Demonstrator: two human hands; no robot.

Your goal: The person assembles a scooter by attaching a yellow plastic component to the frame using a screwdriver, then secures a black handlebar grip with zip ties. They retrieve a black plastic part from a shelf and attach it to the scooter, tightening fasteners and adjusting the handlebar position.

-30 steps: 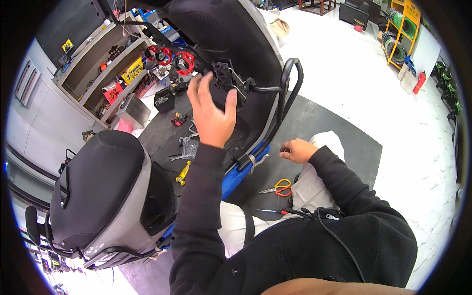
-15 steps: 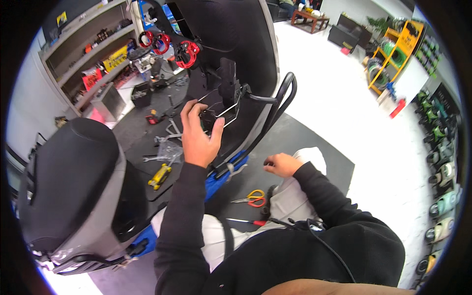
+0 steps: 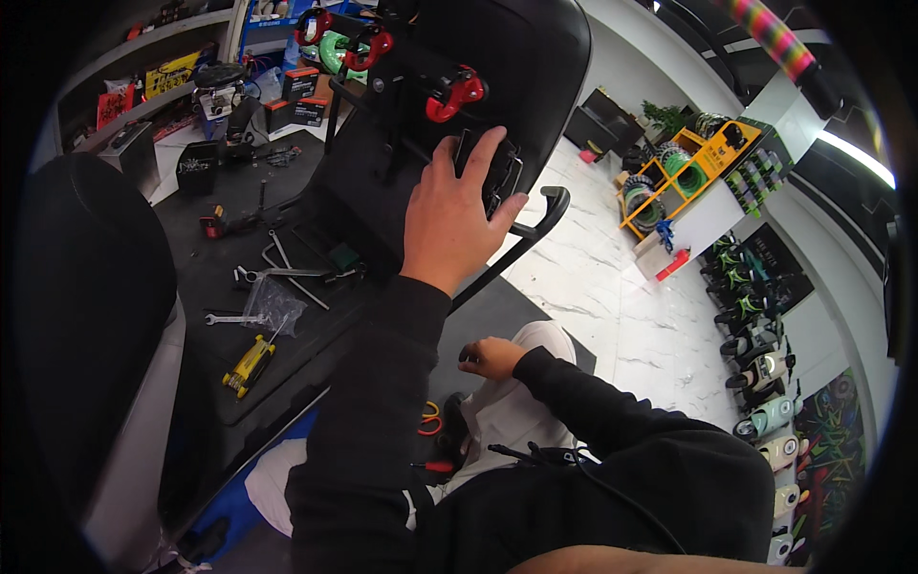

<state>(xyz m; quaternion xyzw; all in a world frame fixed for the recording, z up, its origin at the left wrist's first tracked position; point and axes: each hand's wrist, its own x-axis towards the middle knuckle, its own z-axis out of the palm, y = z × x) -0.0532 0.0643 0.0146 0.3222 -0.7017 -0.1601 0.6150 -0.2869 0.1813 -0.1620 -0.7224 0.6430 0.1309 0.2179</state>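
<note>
Item 1: left hand, upper centre of frame, black sleeve. Palm and fingers spread over a small black boxy part w/ wire bracket on the back of a large black scooter body panel; gripping/pressing it, not clenched.

Item 2: right hand, centre, low by the knee, loosely curled. Can't tell if it holds anything; nothing visible in it.

Item 3: red hook fittings, just above the left hand on the same panel.

Item 4: black curved grab bar, right of the hand, just beside the fingertips.

Item 5: dark floor mat, left of centre, w/ yellow-handled tool, clear plastic bag of small bits, steel spanners.

Item 6: orange-handled scissors, lower centre.

Handling note (judgement): keep the boxy part square to the panel, thumb clear of the wire bracket, steady pressure; bring the free hand up for support before forcing anything.
</note>
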